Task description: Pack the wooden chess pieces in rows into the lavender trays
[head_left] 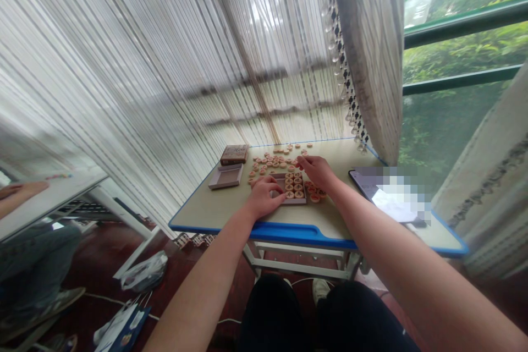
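Round wooden Chinese chess pieces (275, 161) lie scattered over the desk, several with red characters. In front of me, a shallow box (297, 202) holds rows of pieces in its right part. My left hand (266, 196) curls around the box's left side, thumb near its front edge, and hides much of that end. Beyond the box, my right hand (315, 169) has its fingertips closed at a piece among the loose ones; the fingers partly cover it. More red-marked pieces (314, 197) sit right of the box, below my right wrist.
The desk (198, 210) has a blue rim. On its left are an open box tray (226, 176) and a brown patterned box (234, 154). A phone (367, 187) lies at the right. String curtains hang behind. Another person's arm (25, 192) rests on a table at left.
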Tool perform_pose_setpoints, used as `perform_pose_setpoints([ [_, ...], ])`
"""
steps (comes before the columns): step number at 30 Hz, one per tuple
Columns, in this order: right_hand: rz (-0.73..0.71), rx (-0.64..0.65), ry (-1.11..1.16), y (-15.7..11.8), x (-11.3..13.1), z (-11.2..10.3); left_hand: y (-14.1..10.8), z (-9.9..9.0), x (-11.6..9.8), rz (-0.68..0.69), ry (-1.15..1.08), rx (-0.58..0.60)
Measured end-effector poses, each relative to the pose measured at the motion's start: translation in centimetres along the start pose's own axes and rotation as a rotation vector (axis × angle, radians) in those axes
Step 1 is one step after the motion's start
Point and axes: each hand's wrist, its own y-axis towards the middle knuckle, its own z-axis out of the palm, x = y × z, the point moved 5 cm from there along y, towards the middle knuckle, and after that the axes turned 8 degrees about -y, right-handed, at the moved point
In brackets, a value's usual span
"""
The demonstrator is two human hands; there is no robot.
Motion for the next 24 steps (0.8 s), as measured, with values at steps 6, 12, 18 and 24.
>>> perform_pose_setpoints([
  [6,0.012,0.009,0.003,0.0,0.0,0.0,0.0,0.0,0.0,0.004,-0.022,0.003],
  [12,0.016,0.003,0.025,0.2,-0.5,0.3,0.3,-0.9,1.3,-0.052,-0.027,-0.159],
  [18,-0.01,0.003,-0.078,0.4,-0.9,0.3,0.8,-0.5,3.3,-0.092,-0.08,-0.204],
  [24,-0.046,0.11,-0.501,0.6,-1.6,0.7,1.0,0.3,4.2,-0.139,-0.171,-0.172],
])
